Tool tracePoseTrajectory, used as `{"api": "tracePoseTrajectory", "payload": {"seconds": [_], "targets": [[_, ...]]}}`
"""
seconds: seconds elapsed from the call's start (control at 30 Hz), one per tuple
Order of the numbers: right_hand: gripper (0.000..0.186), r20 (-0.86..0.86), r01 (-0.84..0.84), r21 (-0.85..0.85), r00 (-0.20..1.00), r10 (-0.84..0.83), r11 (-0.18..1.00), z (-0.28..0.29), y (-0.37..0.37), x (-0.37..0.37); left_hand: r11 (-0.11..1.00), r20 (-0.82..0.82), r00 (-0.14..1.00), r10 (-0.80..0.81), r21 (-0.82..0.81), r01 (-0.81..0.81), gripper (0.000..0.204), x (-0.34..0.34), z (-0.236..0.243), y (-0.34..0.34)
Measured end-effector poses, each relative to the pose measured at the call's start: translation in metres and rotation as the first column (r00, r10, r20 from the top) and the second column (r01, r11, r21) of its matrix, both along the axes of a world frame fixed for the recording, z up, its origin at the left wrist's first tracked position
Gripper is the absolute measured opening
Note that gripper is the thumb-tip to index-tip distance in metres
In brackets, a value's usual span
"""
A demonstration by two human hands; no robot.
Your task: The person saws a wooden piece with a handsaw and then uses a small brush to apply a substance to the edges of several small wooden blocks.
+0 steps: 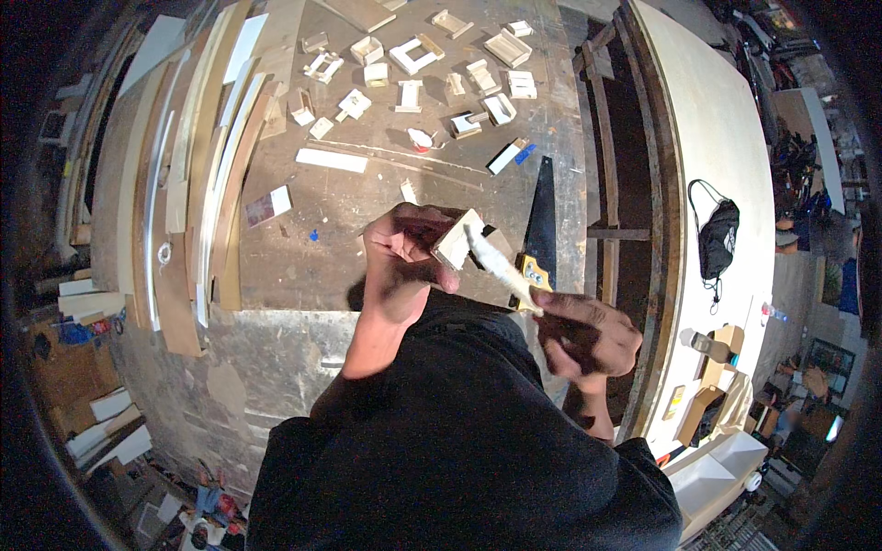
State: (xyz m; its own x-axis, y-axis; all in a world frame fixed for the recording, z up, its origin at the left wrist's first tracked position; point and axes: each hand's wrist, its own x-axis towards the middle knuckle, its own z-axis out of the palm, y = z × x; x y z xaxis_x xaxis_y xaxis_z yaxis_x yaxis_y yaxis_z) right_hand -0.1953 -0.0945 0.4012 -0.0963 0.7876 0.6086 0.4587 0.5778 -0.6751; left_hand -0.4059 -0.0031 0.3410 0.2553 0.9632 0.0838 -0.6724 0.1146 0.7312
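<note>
My left hand [409,241] is closed round a small pale wooden block-like piece [456,244], held up in front of my body. Between the fingers of my right hand [588,335] is a thin pale stick [505,271] with a white coating along it, slanting up to the left. Its far end meets the wooden piece, or passes just over it. Just beyond the stick, a handsaw [540,211] with a dark blade and a yellow handle lies on the worktable, its grip partly hidden by the stick and my right hand.
Several small wooden assemblies [416,53] are spread over the far worktable [367,207]. A small white-and-red container [420,138] and a white strip [331,161] lie nearer. Long boards [175,184] are stacked at left. On the pale panel [707,138] at right rests a black drawstring bag [717,230].
</note>
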Motion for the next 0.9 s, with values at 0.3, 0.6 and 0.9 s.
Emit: {"api": "tracePoseTrajectory", "payload": {"seconds": [0.3, 0.6, 0.9], "targets": [[0.013, -0.096, 0.065, -0.018, 0.993, -0.066, 0.998, -0.002, -0.008, -0.002, 0.999, 0.076, 0.996, 0.052, -0.018, -0.051, 0.067, 0.000, -0.002, -0.004], [0.023, -0.139, -0.052, -0.003, 0.989, 0.051, 0.999, 0.002, -0.011, -0.003, 1.000, -0.073, 0.997, 0.008, 0.014, -0.007, 0.066, -0.004, -0.003, -0.008], [0.022, -0.147, -0.014, 0.038, 0.989, 0.019, 0.999, -0.008, -0.011, -0.009, 0.998, 0.052, 0.998, 0.019, -0.058, -0.016, 0.062, -0.009, -0.003, -0.008]]}}
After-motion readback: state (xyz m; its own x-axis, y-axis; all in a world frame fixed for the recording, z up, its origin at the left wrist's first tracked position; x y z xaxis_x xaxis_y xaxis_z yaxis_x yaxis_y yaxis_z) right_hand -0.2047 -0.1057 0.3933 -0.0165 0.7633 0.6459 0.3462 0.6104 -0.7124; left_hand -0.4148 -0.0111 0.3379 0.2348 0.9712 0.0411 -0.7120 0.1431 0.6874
